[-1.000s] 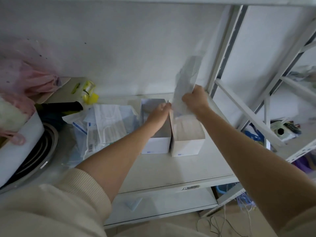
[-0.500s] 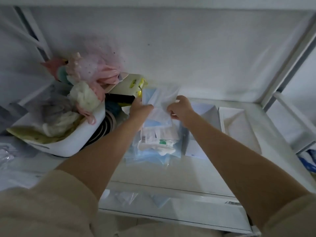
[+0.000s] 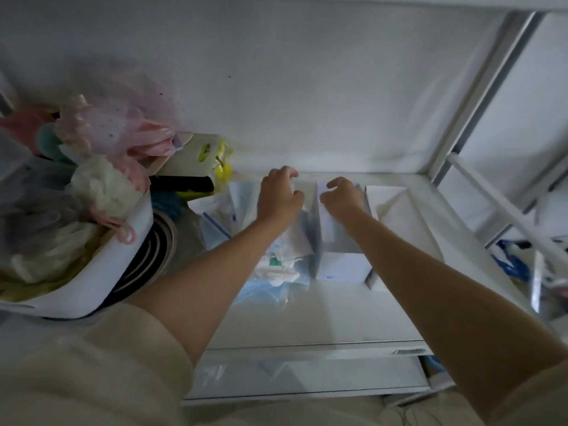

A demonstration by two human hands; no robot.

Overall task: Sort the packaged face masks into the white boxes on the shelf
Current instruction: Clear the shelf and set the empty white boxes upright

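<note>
A white metal shelf (image 3: 353,321) fills most of what I can see, set against a pale wall. At its left end sits a big white tub (image 3: 101,278) stuffed with pink and cream plastic bags (image 3: 123,139), and behind that a yellow-and-white pack (image 3: 212,155) leans by the wall. Two white boxes stand side by side in the middle of the shelf: the nearer-left box (image 3: 341,262) is open at the top, and the right box (image 3: 396,210) touches it. Just left of the boxes lies a loose pile of packaged face masks (image 3: 270,272), blue and white in clear wrappers. Both forearms reach in over the shelf. The left hand (image 3: 278,195) is curled over the back of the mask pile, though what it grips I cannot tell. The right hand (image 3: 341,196) is curled over the open left box, pinching something pale at its mouth
</note>
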